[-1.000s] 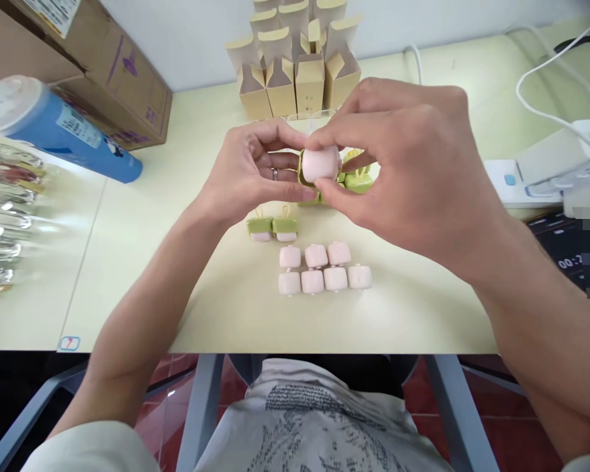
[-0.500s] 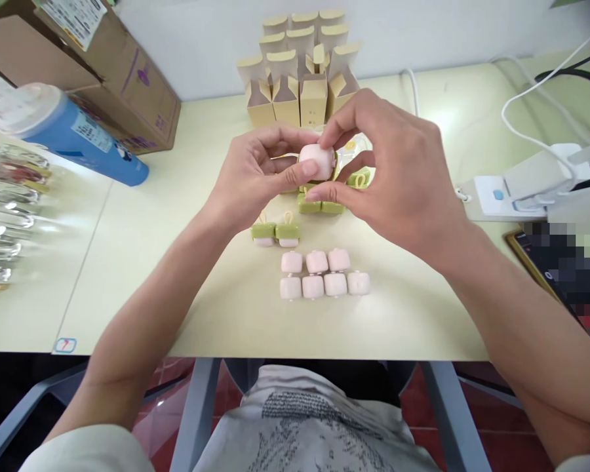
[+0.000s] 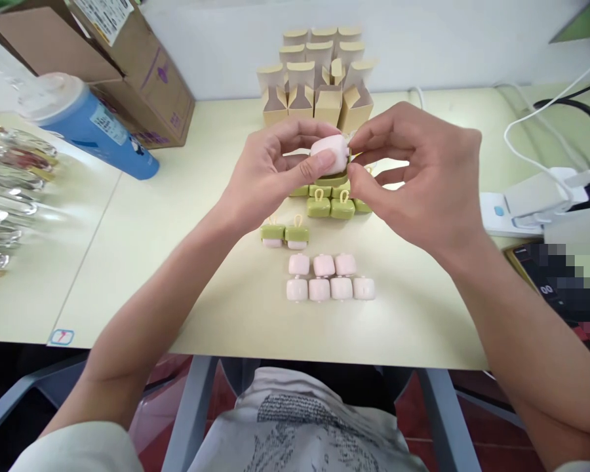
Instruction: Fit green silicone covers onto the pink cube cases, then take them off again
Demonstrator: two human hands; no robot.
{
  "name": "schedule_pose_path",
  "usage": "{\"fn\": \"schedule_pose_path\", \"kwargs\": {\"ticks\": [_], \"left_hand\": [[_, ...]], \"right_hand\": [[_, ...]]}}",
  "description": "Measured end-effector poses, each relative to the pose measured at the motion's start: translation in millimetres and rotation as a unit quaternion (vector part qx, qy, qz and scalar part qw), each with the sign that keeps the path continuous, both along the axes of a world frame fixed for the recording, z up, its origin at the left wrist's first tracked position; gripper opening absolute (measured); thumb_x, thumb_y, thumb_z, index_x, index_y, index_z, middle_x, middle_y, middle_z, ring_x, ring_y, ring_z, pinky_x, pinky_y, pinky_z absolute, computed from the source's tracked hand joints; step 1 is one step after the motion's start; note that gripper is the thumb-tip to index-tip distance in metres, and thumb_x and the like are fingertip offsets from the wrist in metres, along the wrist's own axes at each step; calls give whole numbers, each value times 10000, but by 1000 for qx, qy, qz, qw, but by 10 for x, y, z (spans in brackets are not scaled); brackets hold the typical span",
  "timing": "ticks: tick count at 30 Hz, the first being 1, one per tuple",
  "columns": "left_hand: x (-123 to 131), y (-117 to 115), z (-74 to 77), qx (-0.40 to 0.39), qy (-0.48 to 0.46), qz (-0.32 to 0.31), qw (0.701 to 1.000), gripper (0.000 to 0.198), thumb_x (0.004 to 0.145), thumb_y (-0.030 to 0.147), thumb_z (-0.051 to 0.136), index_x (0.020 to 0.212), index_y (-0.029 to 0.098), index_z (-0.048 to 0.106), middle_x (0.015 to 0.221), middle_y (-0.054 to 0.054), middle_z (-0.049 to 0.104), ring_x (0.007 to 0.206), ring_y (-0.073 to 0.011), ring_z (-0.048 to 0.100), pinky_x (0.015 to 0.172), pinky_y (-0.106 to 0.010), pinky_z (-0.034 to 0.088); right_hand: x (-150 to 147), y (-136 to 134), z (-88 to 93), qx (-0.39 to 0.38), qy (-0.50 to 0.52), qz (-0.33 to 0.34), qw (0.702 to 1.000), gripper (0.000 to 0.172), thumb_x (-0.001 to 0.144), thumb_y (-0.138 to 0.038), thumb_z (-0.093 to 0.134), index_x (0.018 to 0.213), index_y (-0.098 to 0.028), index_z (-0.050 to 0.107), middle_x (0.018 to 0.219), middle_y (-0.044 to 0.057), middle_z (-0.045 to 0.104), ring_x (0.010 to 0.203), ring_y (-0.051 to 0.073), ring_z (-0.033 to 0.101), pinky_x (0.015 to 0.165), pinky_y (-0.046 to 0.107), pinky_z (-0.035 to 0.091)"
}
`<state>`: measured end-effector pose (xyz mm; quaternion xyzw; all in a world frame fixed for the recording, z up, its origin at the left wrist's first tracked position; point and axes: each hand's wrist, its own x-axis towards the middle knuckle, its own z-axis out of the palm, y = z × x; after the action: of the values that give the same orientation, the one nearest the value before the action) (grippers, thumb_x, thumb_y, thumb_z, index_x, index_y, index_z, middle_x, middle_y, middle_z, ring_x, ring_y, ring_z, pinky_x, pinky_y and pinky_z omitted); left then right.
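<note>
A small rounded pale pink case (image 3: 330, 149) with a green part along its underside is held up above the table. My left hand (image 3: 278, 167) is closed round it, thumb on the front face and fingers behind. At its right end, my right hand (image 3: 417, 177) pinches the edge between thumb and fingertips, where a sliver of green shows. Just below are several green caps (image 3: 318, 207) with yellow loops, partly hidden by my hands. Two green-topped pink cases (image 3: 296, 235) stand to the left. Closer to me, several pale pink pieces (image 3: 319, 289) lie in two rows.
Open cream boxes (image 3: 301, 98) stand against the wall. On the left are a blue cup (image 3: 103, 131), a cardboard box (image 3: 152, 92) and shiny clear items (image 3: 10, 196). A power strip (image 3: 501, 213) with cables and a phone (image 3: 545, 282) lie on the right.
The pink case has tilted in my left hand, its right end now turned toward my right fingers. My right hand has shifted to that end. The view has moved slightly.
</note>
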<state>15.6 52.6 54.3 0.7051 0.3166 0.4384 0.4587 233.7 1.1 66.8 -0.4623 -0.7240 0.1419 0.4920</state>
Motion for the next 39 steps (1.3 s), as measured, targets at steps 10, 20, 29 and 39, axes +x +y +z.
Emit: {"fn": "schedule_pose_path", "kwargs": {"ticks": [10,20,29,39], "left_hand": [[48,-107,55,66,36,29,997,642,784,759,1002,1116,240,822,1188,-98,852,1100,-300,850,922,-453,760],[85,-174,91,111,-16,47,993,561,807,702,1013,1052,227,842,1126,-69,861,1004,-272,861,813,-399,741],[34,-134,101,126,-10,47,991,618,776,764,1001,1104,271,826,1179,-83,839,1162,-338,846,959,-486,741],[24,-81,88,129,-14,61,990,697,695,695,1083,1160,310,735,1320,-81,784,1310,-330,790,958,-443,755]], "right_hand": [[-84,-42,-8,15,0,-44,999,195,897,-271,831,899,-333,646,954,-11,855,954,278,868,733,397,760],[-119,-71,-60,33,30,-57,997,146,964,-340,838,988,-331,694,1016,46,838,1072,360,854,856,527,765],[-84,-129,-27,26,51,-41,997,152,972,-429,853,1062,-350,759,1088,54,843,1128,374,840,864,559,774],[-96,-113,52,-2,45,42,998,258,1028,-510,834,1267,-418,799,1370,37,821,1226,320,806,867,481,768]]}}
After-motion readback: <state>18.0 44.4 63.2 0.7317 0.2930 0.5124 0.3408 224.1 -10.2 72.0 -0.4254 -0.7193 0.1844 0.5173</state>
